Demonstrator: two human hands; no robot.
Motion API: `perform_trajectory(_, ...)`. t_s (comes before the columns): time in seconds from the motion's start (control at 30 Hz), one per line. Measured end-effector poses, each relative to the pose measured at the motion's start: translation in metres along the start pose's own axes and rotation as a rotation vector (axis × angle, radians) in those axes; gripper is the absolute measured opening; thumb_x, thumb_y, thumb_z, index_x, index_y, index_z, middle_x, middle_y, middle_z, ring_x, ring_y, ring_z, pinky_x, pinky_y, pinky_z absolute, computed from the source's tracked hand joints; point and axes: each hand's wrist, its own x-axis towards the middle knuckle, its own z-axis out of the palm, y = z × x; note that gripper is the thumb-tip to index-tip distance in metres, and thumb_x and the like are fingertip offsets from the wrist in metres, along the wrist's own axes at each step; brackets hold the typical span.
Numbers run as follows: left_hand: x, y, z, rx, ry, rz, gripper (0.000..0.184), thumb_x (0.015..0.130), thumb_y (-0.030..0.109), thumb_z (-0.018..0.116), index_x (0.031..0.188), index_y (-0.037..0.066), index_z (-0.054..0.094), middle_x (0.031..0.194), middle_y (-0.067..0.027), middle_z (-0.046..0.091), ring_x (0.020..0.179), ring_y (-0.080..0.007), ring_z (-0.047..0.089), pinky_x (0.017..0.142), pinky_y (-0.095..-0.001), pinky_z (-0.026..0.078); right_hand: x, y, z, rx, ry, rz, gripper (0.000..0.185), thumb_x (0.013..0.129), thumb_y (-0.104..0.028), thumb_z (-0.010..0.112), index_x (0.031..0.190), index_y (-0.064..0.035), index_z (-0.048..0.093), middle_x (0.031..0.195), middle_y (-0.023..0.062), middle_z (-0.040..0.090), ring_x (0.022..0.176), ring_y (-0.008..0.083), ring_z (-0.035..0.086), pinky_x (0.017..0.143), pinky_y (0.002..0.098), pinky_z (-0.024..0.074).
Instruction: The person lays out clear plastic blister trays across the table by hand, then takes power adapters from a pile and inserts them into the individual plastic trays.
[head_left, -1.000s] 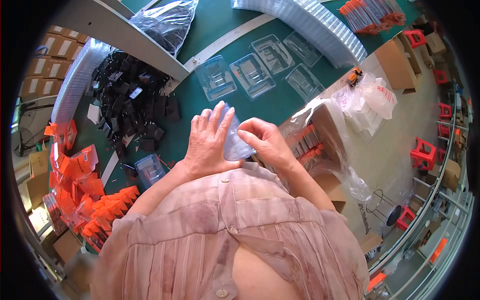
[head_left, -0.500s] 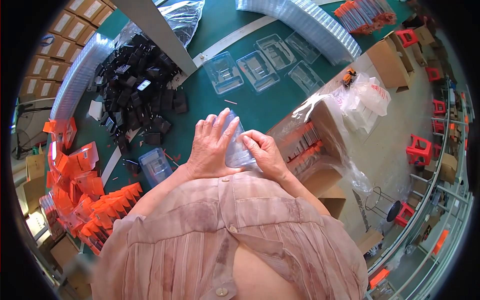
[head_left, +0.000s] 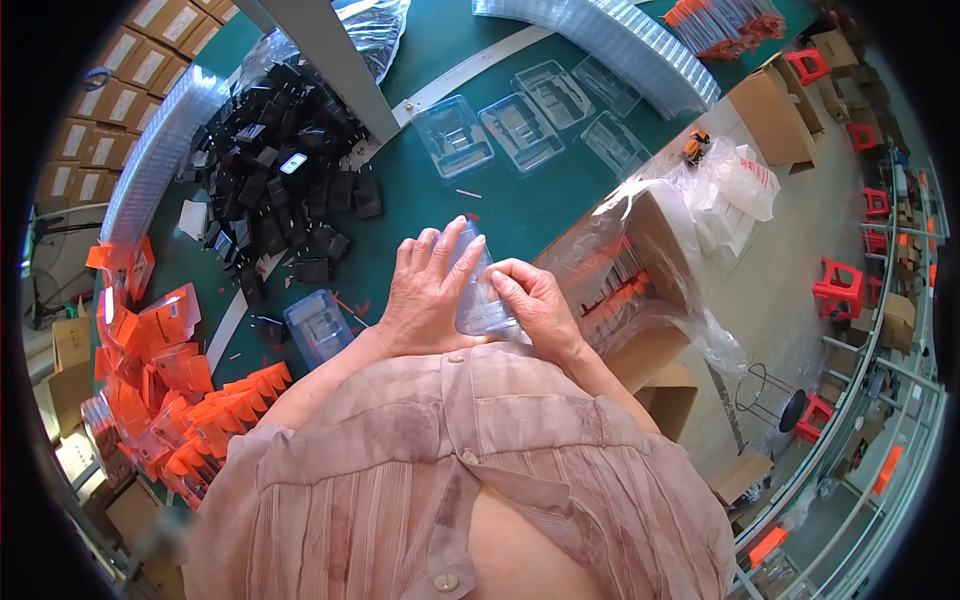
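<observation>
A clear plastic blister pack (head_left: 480, 309) is between my hands, close to my shirt front at the table's near side. My left hand (head_left: 425, 290) holds its left side, the fingers stretched along it and the thumb near the bottom edge. At the right edge, my right hand (head_left: 540, 308) pinches the plastic between thumb and bent forefinger. My hands partly hide the pack, and I cannot make out what is inside. Another clear blister pack (head_left: 318, 326) lies beside my left forearm. Beyond my hands, several clear blister shells (head_left: 455, 140) are spread on the green table (head_left: 400, 210).
Black adapter-like blocks (head_left: 275, 185) form a heap at the left. Orange-carded packs (head_left: 180, 370) pile up nearer me. A grey post (head_left: 340, 70) rises from the table. Nested clear shells (head_left: 620, 45) curve along the back. An open carton (head_left: 650, 260) with orange-ended packs stands at the right.
The view has shifted slightly, so the table things sit a little differently in frame. Both hands keep nearly the same hold on the blister pack.
</observation>
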Motion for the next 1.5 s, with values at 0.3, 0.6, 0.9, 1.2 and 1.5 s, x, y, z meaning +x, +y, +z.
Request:
perform_trajectory(0.3,-0.004,-0.001,0.001,0.013,-0.029,0.028,0.105,0.052,0.060,0.082,0.135,0.007,0.047,0.140,-0.0211,0.038,0.120,-0.0410,0.039,0.097,-0.0541,0.031,0.005,-0.002,0.000,-0.116,-0.096,0.018,0.015,0.097,-0.011,0.055,0.102,-0.0008,0.065,0.090,-0.0013,0.063,0.083,0.0035,0.054,0.072,0.0196,0.0452)
perform_trajectory(0.6,-0.003,0.004,0.000,0.097,-0.067,0.045,0.096,0.050,0.058,0.081,0.127,0.006,0.055,0.138,-0.0202,0.039,0.117,-0.0398,0.040,0.095,-0.0525,0.032,-0.008,0.014,0.021,0.153,0.245,-0.035,0.008,0.094,-0.008,0.058,0.089,-0.0033,0.064,0.072,-0.0021,0.059,0.067,0.0040,0.050,0.065,0.0195,0.0417)
perform_trajectory(0.9,-0.012,-0.020,-0.004,0.013,-0.036,-0.102,0.092,0.053,0.054,0.078,0.126,0.002,0.055,0.134,-0.0197,0.039,0.115,-0.0347,0.042,0.096,-0.0477,0.034,0.040,0.005,-0.149,0.191,0.347,-0.127,0.019,0.099,-0.017,0.047,0.086,-0.0096,0.059,0.069,-0.0059,0.046,0.060,0.0034,0.038,0.057,0.0211,0.0342)
perform_trajectory(1.2,-0.012,-0.023,-0.005,0.010,-0.050,-0.170,0.094,0.055,0.053,0.077,0.130,0.002,0.052,0.137,-0.0203,0.038,0.117,-0.0355,0.042,0.098,-0.0478,0.033,0.098,0.023,-0.198,-0.926,0.802,-0.372,0.027,0.094,-0.026,0.056,0.103,-0.0005,0.060,0.091,0.0100,0.061,0.089,0.0252,0.057,0.083,0.0375,0.0451)
perform_trajectory(1.5,-0.003,-0.025,-0.008,0.006,-0.040,-0.163,0.094,0.056,0.053,0.077,0.130,0.002,0.052,0.137,-0.0206,0.038,0.117,-0.0359,0.041,0.097,-0.0471,0.034,0.049,0.039,-0.108,-1.296,0.916,-0.319,0.080,0.072,-0.038,0.080,0.136,-0.0087,0.041,0.136,0.0262,0.038,0.122,0.0446,0.041,0.103,0.0488,0.0359)
